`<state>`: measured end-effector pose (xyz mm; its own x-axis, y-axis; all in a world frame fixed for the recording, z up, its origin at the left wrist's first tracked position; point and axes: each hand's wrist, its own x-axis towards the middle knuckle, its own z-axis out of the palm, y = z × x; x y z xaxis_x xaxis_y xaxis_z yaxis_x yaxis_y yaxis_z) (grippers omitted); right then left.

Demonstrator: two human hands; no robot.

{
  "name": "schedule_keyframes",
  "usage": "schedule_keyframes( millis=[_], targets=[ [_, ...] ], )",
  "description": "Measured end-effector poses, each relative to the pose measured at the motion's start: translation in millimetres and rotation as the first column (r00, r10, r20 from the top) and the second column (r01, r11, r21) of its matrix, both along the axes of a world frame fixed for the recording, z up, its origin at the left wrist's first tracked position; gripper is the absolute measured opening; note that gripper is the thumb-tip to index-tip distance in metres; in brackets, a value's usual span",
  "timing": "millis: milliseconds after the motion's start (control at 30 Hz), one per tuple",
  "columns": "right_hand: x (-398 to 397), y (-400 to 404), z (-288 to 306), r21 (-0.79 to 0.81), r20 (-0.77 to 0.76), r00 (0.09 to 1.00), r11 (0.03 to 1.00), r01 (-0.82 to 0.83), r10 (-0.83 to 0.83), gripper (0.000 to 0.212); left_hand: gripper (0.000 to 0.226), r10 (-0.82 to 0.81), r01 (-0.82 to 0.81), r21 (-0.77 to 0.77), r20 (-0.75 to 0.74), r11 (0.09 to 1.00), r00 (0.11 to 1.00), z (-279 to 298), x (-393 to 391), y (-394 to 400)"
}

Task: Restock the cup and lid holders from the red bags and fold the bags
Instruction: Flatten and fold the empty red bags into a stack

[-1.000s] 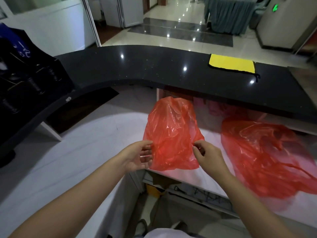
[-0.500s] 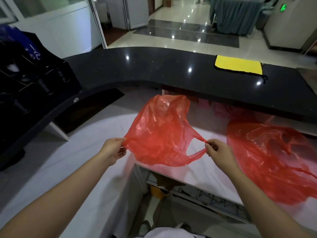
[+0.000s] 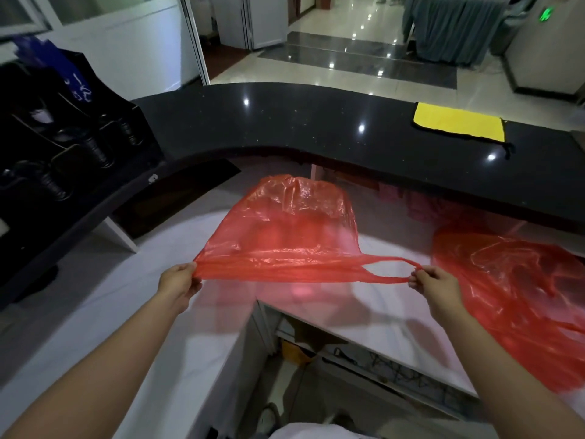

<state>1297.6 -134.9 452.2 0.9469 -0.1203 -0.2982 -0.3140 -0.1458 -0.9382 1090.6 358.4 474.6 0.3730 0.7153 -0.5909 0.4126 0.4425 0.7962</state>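
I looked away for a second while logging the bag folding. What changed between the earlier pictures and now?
The left hand and right hand moved apart, pulling the bag from bunched to stretched wide and taut. The right hand now pinches a handle loop; the left grips the opposite end. The second bag and yellow cloth stayed put.

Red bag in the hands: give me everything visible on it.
The held red bag is thin, translucent, crinkled plastic, apparently empty. It is stretched wide between the left hand, gripping its left corner, and the right hand, pinching a taut handle loop. The body billows up behind, above the white counter.
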Motion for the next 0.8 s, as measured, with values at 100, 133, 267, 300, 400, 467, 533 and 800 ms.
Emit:
schedule_keyframes(
  millis=[100,133,267,300,400,467,533,800],
  targets=[
    [-2.1,1.1,-2.1,0.015,-0.002,0.999,0.999,-0.040,0.040,0.008,0.014,-0.029,0.029,-0.090,0.004,0.995,1.000,-2.0,-4.3,-3.9],
    [-3.1,0.1,-3.4,0.010,-0.001,0.999,0.999,-0.043,0.043,0.008,0.015,-0.052,0.051,-0.117,-0.002,0.992,0.999,-3.4,-6.3,-4.8],
    [-7.9,-5.1,-8.6,-0.048,-0.014,0.999,0.998,-0.048,0.047,0.009,0.011,-0.163,0.159,-0.130,-0.017,0.979,0.987,-12.0,-13.7,-9.8],
    [-9.5,-6.2,-9.9,-0.062,-0.017,0.999,0.997,-0.046,0.045,0.009,0.010,-0.175,0.171,-0.128,-0.022,0.977,0.984,-14.0,-15.3,-11.0],
    [-13.6,-9.5,-11.4,-0.116,-0.033,0.999,0.992,-0.039,0.036,0.009,0.010,-0.171,0.167,-0.132,-0.015,0.977,0.985,-19.3,-18.6,-11.5],
    [-15.6,-14.8,-12.1,-0.185,-0.073,0.997,0.981,-0.051,0.038,0.009,0.010,-0.130,0.127,-0.121,-0.015,0.984,0.991,-23.3,-22.3,-6.9],
    [-18.1,-21.0,-14.8,-0.243,-0.123,0.991,0.966,-0.086,0.057,0.013,0.009,-0.094,0.091,-0.091,-0.031,0.992,0.995,-28.7,-27.2,0.3],
    [-42.0,-19.2,-32.0,-0.290,-0.196,0.977,0.947,-0.138,0.083,0.020,0.011,-0.145,0.144,-0.018,-0.114,0.989,0.983,-48.9,-45.2,7.8]
  ],
)
